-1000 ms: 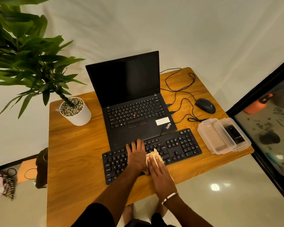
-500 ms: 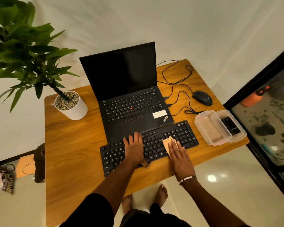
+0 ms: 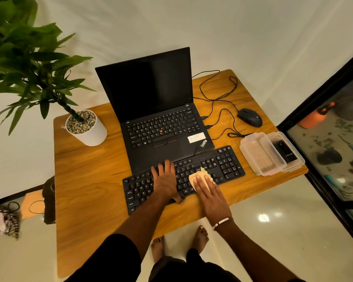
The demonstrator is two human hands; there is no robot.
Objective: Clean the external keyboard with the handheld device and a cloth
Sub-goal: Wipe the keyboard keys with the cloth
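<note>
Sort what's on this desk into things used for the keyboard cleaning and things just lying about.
In use: keyboard, cloth, left hand, right hand, black device in the plastic box.

Lying about: laptop, mouse, potted plant.

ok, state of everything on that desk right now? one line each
laptop: lid open, screen dark
external keyboard: flat on the table, left hand pressed on it
cloth: on the keys under the right hand
mouse: untouched, cabled
clear container: open, lid beside it
black handheld device: lying on that lid, unused
</note>
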